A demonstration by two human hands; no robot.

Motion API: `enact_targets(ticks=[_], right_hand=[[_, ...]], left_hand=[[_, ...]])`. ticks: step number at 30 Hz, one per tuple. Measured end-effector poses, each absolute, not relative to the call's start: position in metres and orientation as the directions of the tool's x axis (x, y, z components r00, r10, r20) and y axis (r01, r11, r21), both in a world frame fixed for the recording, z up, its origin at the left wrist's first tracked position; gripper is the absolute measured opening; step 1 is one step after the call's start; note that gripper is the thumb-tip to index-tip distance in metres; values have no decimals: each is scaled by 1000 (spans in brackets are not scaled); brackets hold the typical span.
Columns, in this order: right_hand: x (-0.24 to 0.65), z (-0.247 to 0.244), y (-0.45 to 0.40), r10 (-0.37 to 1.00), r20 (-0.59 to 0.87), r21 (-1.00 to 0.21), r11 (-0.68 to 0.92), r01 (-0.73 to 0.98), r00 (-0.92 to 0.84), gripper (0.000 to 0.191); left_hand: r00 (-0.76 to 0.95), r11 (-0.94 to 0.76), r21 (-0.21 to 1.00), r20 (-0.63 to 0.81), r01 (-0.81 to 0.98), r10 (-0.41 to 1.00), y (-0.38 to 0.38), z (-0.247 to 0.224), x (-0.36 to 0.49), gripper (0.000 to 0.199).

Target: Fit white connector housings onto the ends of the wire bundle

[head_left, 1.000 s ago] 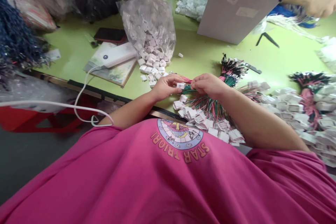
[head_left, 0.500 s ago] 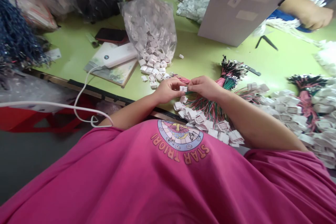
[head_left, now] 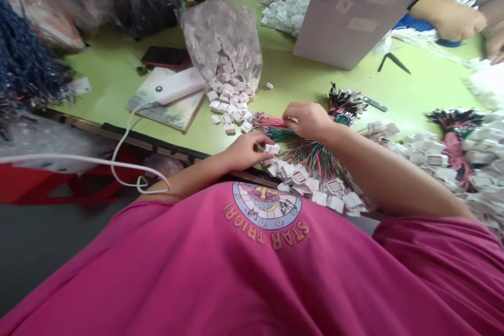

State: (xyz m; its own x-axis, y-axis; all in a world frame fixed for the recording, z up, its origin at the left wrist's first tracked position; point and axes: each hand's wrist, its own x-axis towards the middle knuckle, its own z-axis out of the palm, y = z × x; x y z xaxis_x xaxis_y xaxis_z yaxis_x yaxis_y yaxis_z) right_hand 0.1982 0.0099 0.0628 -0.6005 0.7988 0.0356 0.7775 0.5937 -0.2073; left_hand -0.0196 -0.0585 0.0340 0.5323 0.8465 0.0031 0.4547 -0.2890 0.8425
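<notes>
Between the fingertips of my left hand [head_left: 246, 151] is a white connector housing [head_left: 272, 149], near the table's front edge. My right hand [head_left: 309, 119] is over the pink and green wires [head_left: 271, 122], its fingers bent together at the pink strands; whether it grips one is too small to tell. The wires belong to a bundle with dark ends [head_left: 346, 104] lying to the right. Below the wires, in front of my shirt, lies a pile of white connectors [head_left: 301, 178]. Loose white housings [head_left: 232, 105] spill from a clear plastic bag [head_left: 222, 31] beyond my left hand.
A white power bank [head_left: 181, 85] with a cable lies on a booklet [head_left: 185, 115], beside a dark phone [head_left: 165, 56]. A grey box [head_left: 334, 16] stands at the back. Another person's hand [head_left: 460, 21] is at the upper right. Black tweezers [head_left: 396, 63] lie nearby.
My hands have moved apart. The left one, with the white housing, has come down closer to my body; the right one has moved up slightly, off the housing and onto the wires.
</notes>
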Motion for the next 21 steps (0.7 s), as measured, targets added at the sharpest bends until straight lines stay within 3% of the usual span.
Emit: enact_targets(ticks=[2, 5, 8, 13, 21], right_hand=[[207, 74, 3, 825, 52, -361, 541, 760, -563, 21], [214, 91, -12, 758, 48, -602, 542, 587, -651, 23], [216, 97, -27, 714, 47, -700, 522, 487, -699, 27], [216, 81, -45, 837, 73, -590, 475, 653, -542, 26], [216, 73, -51, 820, 21, -310, 549, 776, -572, 29]], left_hand=[[504, -203, 882, -44, 424, 863, -56, 32, -19, 31], [475, -15, 968, -110, 250, 873, -50, 29, -16, 37], [485, 179, 984, -159, 6, 860, -45, 30, -10, 40], [489, 310, 933, -188, -181, 852, -43, 31, -1, 43], [457, 269, 950, -171, -159, 873, -41, 22, 0, 42]])
